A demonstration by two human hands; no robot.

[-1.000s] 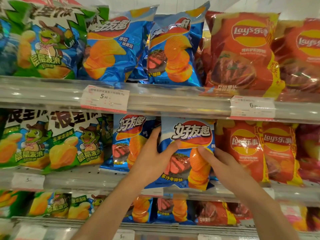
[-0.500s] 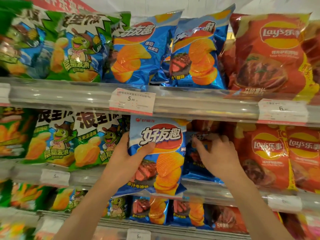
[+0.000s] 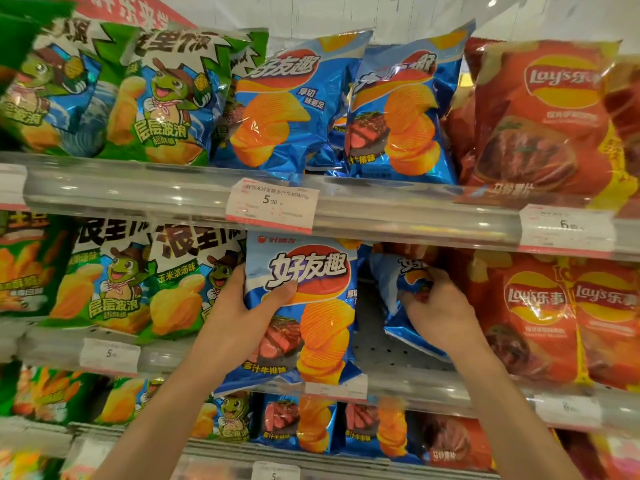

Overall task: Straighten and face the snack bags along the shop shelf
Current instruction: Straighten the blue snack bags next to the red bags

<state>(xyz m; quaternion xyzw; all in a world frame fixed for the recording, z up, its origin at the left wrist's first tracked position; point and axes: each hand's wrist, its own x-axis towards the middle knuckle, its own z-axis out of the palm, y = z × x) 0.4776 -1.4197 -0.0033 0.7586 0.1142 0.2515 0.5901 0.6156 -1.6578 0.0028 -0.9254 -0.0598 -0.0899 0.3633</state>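
Blue foil is filling both your hands on the middle shelf (image 3: 398, 375). Your left hand (image 3: 242, 306) is holding the upright blue crisp bag with the red logo and stacked orange crisps (image 3: 304, 306) at the shelf's front edge, label facing out, probably so it is lining up with the price rail. Its thumb is lying across the bag's front, and the other fingers seem to be wrapping round the left edge; they are hidden behind the foil, so that part is a guess.

Your right hand (image 3: 440, 317) is reaching further back, fingers curling into a second blue bag of the same brand (image 3: 398, 285). That one is leaning crooked and crumpled, set back behind the first, just beside the red Lay's bags (image 3: 533, 313). Bare perforated shelf is showing between the two blue bags, so this one likely needs pulling forward and standing upright to fill the gap. Green cartoon-turtle bags (image 3: 114, 285) are standing to the left.
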